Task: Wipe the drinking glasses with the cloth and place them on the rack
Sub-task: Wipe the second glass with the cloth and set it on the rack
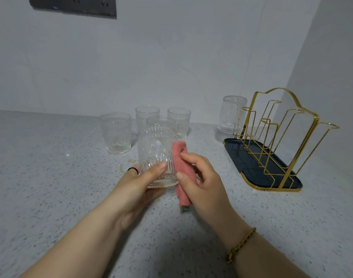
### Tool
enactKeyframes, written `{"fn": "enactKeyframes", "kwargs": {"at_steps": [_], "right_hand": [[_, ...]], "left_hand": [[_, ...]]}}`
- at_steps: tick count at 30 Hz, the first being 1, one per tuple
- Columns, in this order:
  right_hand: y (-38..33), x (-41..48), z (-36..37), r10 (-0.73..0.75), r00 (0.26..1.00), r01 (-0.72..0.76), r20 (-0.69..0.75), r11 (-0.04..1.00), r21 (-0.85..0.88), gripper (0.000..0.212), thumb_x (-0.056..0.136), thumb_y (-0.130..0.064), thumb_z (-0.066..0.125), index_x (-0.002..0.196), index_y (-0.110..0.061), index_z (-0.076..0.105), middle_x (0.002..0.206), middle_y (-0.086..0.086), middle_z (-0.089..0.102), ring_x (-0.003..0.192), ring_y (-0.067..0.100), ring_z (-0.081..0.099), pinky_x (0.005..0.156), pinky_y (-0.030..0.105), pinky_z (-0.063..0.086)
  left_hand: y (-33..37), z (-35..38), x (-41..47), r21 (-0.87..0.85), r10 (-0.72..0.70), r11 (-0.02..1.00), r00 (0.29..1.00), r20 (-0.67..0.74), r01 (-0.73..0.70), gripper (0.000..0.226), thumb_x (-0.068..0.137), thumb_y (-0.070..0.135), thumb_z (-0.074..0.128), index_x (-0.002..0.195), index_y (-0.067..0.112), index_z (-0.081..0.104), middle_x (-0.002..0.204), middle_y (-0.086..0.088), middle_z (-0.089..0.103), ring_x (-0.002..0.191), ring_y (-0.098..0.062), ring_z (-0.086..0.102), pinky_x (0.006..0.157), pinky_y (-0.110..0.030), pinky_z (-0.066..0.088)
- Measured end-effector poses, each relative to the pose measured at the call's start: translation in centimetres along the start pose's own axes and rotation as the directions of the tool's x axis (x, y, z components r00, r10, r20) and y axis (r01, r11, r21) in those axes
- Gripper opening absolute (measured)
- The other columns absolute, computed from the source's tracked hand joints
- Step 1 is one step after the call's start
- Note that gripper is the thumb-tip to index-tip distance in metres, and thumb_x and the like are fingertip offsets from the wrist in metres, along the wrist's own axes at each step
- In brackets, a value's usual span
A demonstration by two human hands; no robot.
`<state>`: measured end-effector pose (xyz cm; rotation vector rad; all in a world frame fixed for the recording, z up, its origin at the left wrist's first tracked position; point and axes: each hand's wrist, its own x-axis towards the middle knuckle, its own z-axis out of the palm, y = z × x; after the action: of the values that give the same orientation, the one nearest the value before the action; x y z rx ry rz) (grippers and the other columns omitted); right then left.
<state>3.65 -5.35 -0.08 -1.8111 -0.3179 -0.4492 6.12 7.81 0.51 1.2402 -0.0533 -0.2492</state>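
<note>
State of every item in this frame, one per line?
held glass: gripped by left hand, off the counter
cloth: folded, pinched by right hand, pressed against held glass
racked glass: upside down on a rack prong
rack: remaining prongs free
four counter glasses: upright, untouched
</note>
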Motion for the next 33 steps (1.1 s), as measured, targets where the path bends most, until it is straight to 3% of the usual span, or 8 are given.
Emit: {"fn": "enactKeyframes", "kwargs": {"at_steps": [3, 9, 14, 19, 23, 26, 30, 33], "right_hand": [[-0.2, -0.2, -0.2, -0.003, 0.999, 0.003, 0.032, 1.0, 0.017, 0.041, 0.082, -0.006, 0.059, 0.1, -0.041, 0.047, 0.119, -0.009, 0.042, 0.094, -0.021, 0.046, 0.057, 0.0, 0.044], [-0.6, -0.3, 0.0, -0.044, 0.996, 0.048, 0.072, 0.997, -0.055, 0.043, 0.084, -0.003, 0.057, 0.113, -0.035, 0.048, 0.127, -0.01, 0.036, 0.097, -0.031, 0.037, 0.071, -0.006, 0.037], [-0.8, 0.5, -1.3, -0.031, 0.997, 0.026, -0.077, 0.998, -0.064, 0.045, 0.088, -0.012, 0.051, 0.117, -0.044, 0.036, 0.126, -0.015, 0.041, 0.108, -0.013, 0.043, 0.088, 0.002, 0.039], [-0.4, 0.2, -1.0, 0.117, 0.991, -0.118, 0.061, 0.993, 0.019, 0.037, 0.09, -0.013, 0.049, 0.126, -0.02, 0.048, 0.096, -0.01, 0.06, 0.072, -0.004, 0.06, 0.062, 0.009, 0.05], [-0.5, -0.4, -0.1, -0.032, 0.999, 0.034, 0.021, 0.996, -0.082, 0.033, 0.086, -0.006, 0.054, 0.116, -0.022, 0.056, 0.114, -0.013, 0.049, 0.081, -0.013, 0.056, 0.066, 0.0, 0.044], [-0.9, -0.2, 0.0, -0.13, 0.991, 0.123, -0.035, 0.98, -0.157, 0.037, 0.081, -0.019, 0.05, 0.108, -0.044, 0.048, 0.124, -0.02, 0.039, 0.107, -0.023, 0.038, 0.085, -0.003, 0.034], [-1.1, 0.3, -1.2, -0.018, 0.994, 0.012, -0.107, 0.998, -0.059, 0.037, 0.089, -0.02, 0.05, 0.119, -0.041, 0.041, 0.125, -0.017, 0.044, 0.111, -0.012, 0.044, 0.097, 0.009, 0.038], [-1.2, 0.3, -1.4, 0.095, 0.995, -0.093, -0.019, 0.988, 0.12, 0.041, 0.089, -0.019, 0.049, 0.127, -0.031, 0.042, 0.12, -0.003, 0.057, 0.089, 0.003, 0.06, 0.08, 0.022, 0.051]], "left_hand": [[-0.2, -0.1, 0.4, -0.029, 0.01, 1.0, 0.996, -0.088, -0.013, 0.06, 0.058, 0.025, 0.068, 0.113, 0.005, 0.053, 0.087, -0.01, 0.068, 0.079, -0.021, 0.064, 0.078, -0.033, 0.053], [-0.5, -0.2, 0.3, 0.105, 0.012, 0.994, 0.998, 0.055, -0.017, 0.061, 0.053, 0.024, 0.081, 0.106, -0.001, 0.062, 0.086, -0.011, 0.072, 0.081, -0.02, 0.068, 0.08, -0.031, 0.054], [-0.7, 0.3, -0.2, 0.02, 0.054, 0.998, 0.984, 0.172, -0.058, 0.055, 0.049, 0.02, 0.074, 0.099, 0.003, 0.062, 0.081, -0.008, 0.074, 0.073, -0.017, 0.071, 0.061, -0.022, 0.055], [-0.5, 0.1, 0.1, -0.102, 0.042, 0.994, 0.998, 0.054, -0.037, 0.046, 0.053, 0.023, 0.072, 0.092, 0.003, 0.059, 0.069, -0.005, 0.072, 0.063, -0.012, 0.069, 0.056, -0.021, 0.055], [-0.4, -0.5, 0.5, -0.052, 0.032, 0.998, 0.999, 0.008, -0.032, 0.059, 0.052, 0.024, 0.08, 0.102, -0.001, 0.06, 0.085, -0.013, 0.072, 0.079, -0.02, 0.069, 0.076, -0.031, 0.057], [-0.7, -0.3, 0.4, 0.004, 0.027, 1.0, 0.998, 0.049, -0.027, 0.057, 0.058, 0.025, 0.071, 0.107, -0.002, 0.06, 0.09, -0.014, 0.072, 0.084, -0.023, 0.069, 0.081, -0.033, 0.056], [-1.2, 0.1, 0.0, -0.027, 0.008, 1.0, 0.985, 0.17, -0.003, 0.058, 0.045, 0.027, 0.074, 0.097, 0.002, 0.066, 0.089, -0.013, 0.073, 0.082, -0.021, 0.07, 0.072, -0.027, 0.058], [-1.1, -0.2, 0.1, -0.111, -0.008, 0.993, 0.98, 0.198, 0.03, 0.037, 0.047, 0.024, 0.072, 0.081, 0.007, 0.075, 0.088, -0.01, 0.073, 0.082, -0.018, 0.07, 0.071, -0.027, 0.057]]}}
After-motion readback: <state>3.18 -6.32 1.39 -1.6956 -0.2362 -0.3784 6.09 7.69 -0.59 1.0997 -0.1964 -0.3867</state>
